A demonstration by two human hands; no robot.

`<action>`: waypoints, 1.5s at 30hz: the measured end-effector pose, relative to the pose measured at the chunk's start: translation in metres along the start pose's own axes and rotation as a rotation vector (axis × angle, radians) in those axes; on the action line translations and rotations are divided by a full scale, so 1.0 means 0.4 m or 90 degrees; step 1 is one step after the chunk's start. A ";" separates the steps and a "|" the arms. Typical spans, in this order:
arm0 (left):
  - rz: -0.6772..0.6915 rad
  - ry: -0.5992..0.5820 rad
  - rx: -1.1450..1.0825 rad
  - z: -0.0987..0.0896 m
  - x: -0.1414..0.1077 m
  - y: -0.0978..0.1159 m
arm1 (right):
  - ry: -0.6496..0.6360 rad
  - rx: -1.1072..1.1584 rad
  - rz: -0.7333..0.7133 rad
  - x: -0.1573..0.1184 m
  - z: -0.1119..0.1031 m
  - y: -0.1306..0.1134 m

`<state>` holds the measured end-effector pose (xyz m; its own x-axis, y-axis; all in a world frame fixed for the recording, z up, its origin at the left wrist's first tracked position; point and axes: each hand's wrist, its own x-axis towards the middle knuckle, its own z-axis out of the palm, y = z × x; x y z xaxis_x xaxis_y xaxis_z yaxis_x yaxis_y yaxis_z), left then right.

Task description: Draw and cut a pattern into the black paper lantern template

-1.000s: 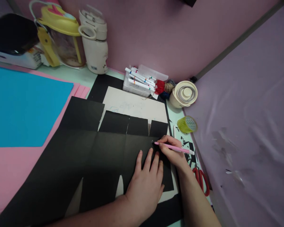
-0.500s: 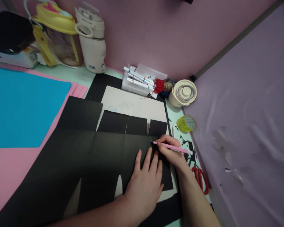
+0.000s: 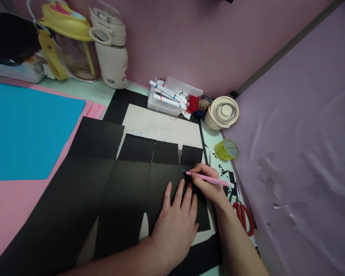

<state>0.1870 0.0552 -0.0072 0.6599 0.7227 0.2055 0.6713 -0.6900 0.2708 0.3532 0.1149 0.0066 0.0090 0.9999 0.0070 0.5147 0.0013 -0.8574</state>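
Note:
A large sheet of black cardstock [image 3: 129, 188] lies across the desk, with slits cut into its far and near edges and fold lines between its panels. My left hand [image 3: 176, 226] rests flat on it, fingers spread. In my right hand [image 3: 207, 182] is a pink pen [image 3: 212, 179], gripped near its tip. That tip meets the black sheet, or hovers just over it, below the right-hand flaps, beside a small pale mark. Under the cardstock, a white board [image 3: 163, 124] with faint blue scribbles shows at the far side.
Red-handled scissors [image 3: 243, 218] and black paper scraps lie right of my right arm. Beyond stand a yellow tape roll [image 3: 226, 149], a cream pot [image 3: 222, 113], a marker box [image 3: 163, 105] and a white bottle [image 3: 112, 57]. Blue sheets [image 3: 25, 134] cover the left side.
Hardly anything differs. The view has shifted very slightly; both hands and the pen keep their places on the black sheet.

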 end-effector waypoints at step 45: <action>0.012 -0.009 -0.026 -0.010 0.002 -0.004 | 0.229 -0.074 0.011 -0.027 0.080 -0.034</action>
<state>0.1852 0.0570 -0.0037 0.6776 0.7083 0.1978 0.6441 -0.7015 0.3051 0.3186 0.1044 0.0017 0.3081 0.9319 0.1915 0.6053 -0.0367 -0.7951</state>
